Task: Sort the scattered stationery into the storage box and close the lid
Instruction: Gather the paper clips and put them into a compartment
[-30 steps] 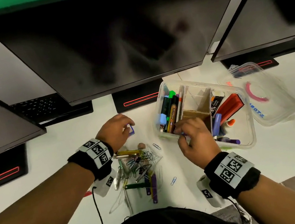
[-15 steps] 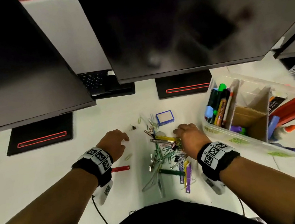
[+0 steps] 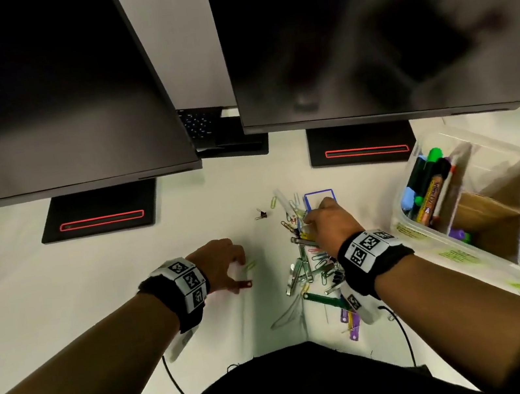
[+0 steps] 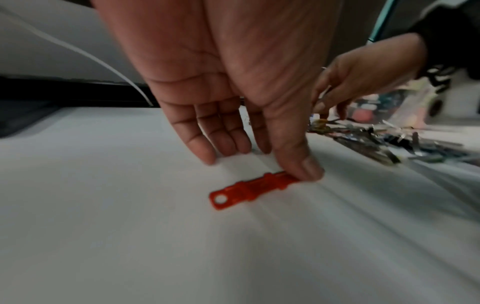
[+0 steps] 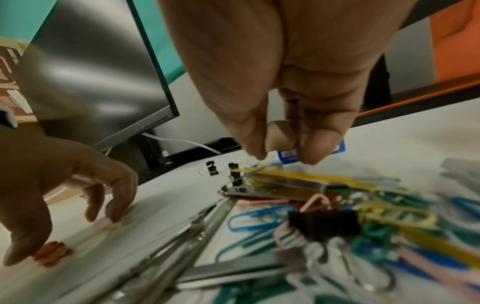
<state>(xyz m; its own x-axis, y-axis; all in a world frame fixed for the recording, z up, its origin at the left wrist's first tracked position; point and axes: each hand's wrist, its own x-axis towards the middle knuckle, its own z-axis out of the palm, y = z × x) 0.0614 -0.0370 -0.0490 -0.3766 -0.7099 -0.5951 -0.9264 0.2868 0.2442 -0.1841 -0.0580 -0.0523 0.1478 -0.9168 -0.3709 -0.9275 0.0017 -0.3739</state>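
— Moved: right hand [image 3: 328, 223] now farther up the clip pile [image 3: 311, 267], fingers pinched, contents unclear.
— Left hand [image 4: 221, 98]?
— Relaxed; thumb pressing red clip [image 4: 249, 189] on table [image 3: 62, 298]. Storage box [image 3: 429, 230] at 3 o'clock, uncovered.

Storage box [image 3: 408, 230]: clear plastic, lid off, cardboard dividers, markers upright inside; right edge of desk. Clip pile [image 3: 311, 267]: mixed colours, mid-desk near front edge. Red clip [image 4: 249, 188]: flat, left of pile.

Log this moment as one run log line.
left hand: thumb on red clip | right hand: fingers over clip pile | storage box: open
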